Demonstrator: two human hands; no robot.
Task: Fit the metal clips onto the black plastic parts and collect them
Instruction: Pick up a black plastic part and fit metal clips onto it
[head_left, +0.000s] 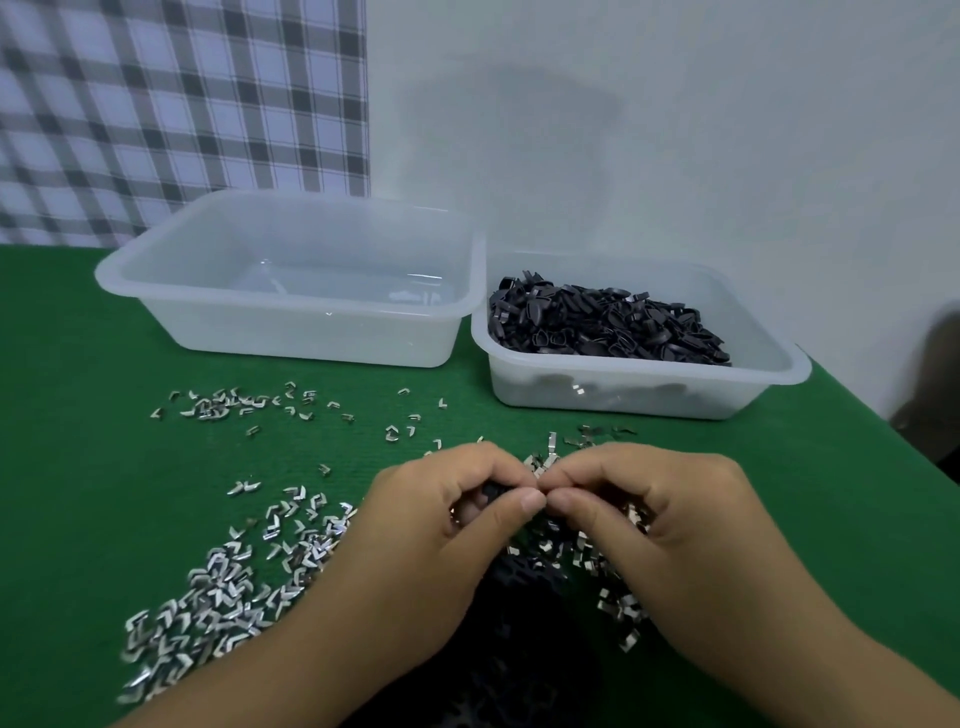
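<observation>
My left hand (441, 525) pinches a small black plastic part (491, 492) between thumb and fingers. My right hand (654, 514) meets it thumb to thumb, fingers closed; what it pinches is hidden. Many shiny metal clips (218, 587) lie scattered on the green table, heaped at the lower left and under my hands. A pile of loose black plastic parts (524, 577) sits between my wrists. The right translucent tub (769, 374) holds a heap of black parts (602, 327).
A larger translucent tub (171, 306) stands at the back left, holding only a few small pieces. The green table (78, 467) ends at a white wall behind and drops off at the right edge. A plaid cloth (171, 104) hangs at the back left.
</observation>
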